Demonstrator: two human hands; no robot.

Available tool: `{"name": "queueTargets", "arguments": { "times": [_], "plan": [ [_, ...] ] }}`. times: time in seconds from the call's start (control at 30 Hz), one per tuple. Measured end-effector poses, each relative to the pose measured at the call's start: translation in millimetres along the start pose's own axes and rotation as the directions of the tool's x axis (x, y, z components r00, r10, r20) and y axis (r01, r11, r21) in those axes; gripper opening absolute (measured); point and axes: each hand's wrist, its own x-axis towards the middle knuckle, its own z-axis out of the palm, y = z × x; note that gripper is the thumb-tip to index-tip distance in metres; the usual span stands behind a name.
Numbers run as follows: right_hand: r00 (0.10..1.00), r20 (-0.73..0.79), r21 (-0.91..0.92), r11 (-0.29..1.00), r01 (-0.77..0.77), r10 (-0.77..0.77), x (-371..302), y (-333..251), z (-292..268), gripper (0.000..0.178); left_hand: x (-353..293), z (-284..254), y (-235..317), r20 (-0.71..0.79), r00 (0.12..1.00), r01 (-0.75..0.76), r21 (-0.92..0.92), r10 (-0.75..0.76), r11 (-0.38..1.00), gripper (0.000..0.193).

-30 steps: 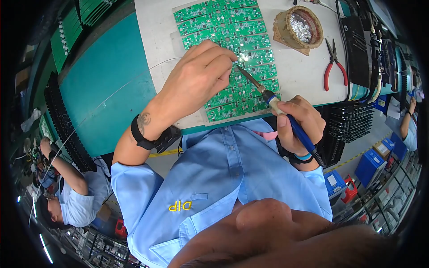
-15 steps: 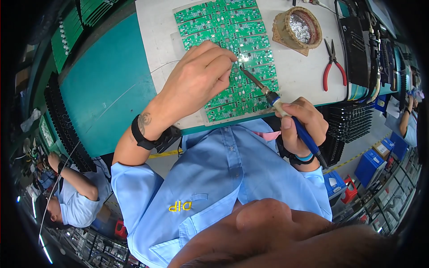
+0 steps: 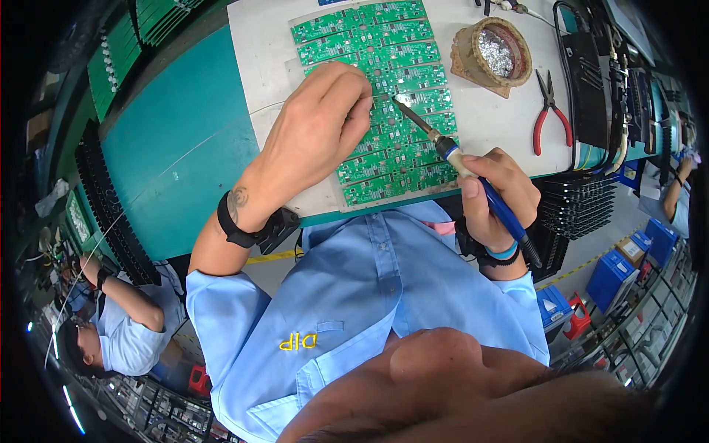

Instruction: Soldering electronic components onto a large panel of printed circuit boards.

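Observation:
A panel of green circuit boards (image 3: 402, 53), joined in several strips, lies on the white table sheet. My right hand (image 3: 504, 193) is closed round the handle of a blue soldering iron (image 3: 450, 150). The iron's tip points up and left, at or just over the middle strips; contact cannot be made out. Over the panel's left side, my left hand (image 3: 319, 122) is pinched on a thin solder wire (image 3: 267, 108), which trails behind it to the left. The wire's working end by the fingertips is hard to see.
Right of the panel stands a round pot (image 3: 463, 53) holding silvery bits. Red-handled pliers (image 3: 543, 131) lie beside it, near a black rack (image 3: 591, 92). A green mat (image 3: 185, 125) covers the left. Another person (image 3: 133, 317) is at the lower left.
My left hand has drawn a little left and up, away from the iron's tip. The tip has shifted slightly up along the panel, with my right hand still round the iron.

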Motion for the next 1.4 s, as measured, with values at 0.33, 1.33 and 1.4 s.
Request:
{"name": "queueTargets", "arguments": {
  "times": [0.33, 1.33, 1.4],
  "plan": [
    [1.0, 0.028, 0.053, 0.999, -0.002, 0.001, 0.6, 3.5, 1.3, 0.023, 1.2, 3.9, -7.0, 0.052, 0.987, -0.155, 0.039, 0.153, 0.987, 0.021],
    [0.999, 0.042, 0.016, 0.999, 0.034, -0.034, 7.6, -0.5, 3.8, 0.019, 0.6, 4.9, -5.8, 0.069, 0.99, -0.125, 0.014, 0.124, 0.992, 0.022],
    [0.998, 0.048, 0.0, 0.999, 0.042, -0.042, 7.0, -1.8, 3.3, 0.016, 0.6, 4.8, -5.8, 0.072, 0.989, -0.135, 0.024, 0.133, 0.991, 0.021]
  ]
}}
